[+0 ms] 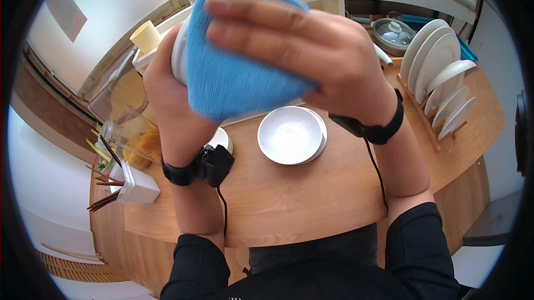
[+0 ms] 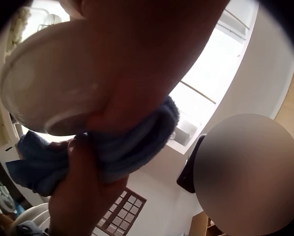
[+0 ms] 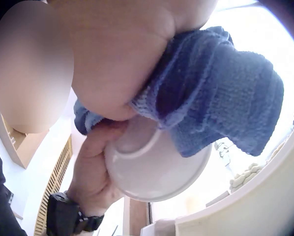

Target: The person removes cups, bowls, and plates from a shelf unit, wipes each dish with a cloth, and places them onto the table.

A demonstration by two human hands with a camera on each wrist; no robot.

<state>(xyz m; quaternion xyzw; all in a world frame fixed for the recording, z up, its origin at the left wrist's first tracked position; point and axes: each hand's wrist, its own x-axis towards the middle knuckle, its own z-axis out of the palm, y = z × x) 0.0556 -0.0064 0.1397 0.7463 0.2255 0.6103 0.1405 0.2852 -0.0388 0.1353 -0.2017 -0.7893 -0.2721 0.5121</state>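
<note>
My left hand (image 1: 177, 91) grips a white bowl (image 3: 159, 174) by its side, raised high over the table. A blue cloth (image 1: 239, 80) drapes over the bowl and hides most of it in the head view. My right hand (image 1: 334, 52) holds the cloth against the bowl, its fingers spread across the fabric and blurred. From below, the right wrist view shows the bowl's foot ring, with the left thumb side close by it. Beneath the hands, a stack of white bowls (image 1: 290, 136) stands on the wooden table (image 1: 300, 205).
White plates stand upright in a wooden rack (image 1: 418, 113) at the right. Behind it sits a lidded pot (image 1: 394, 36). On the left are a white holder (image 1: 139, 184) with dark chopsticks and a yellow cup (image 1: 146, 37) on a shelf. Another white dish (image 1: 223, 139) shows beside the left wrist.
</note>
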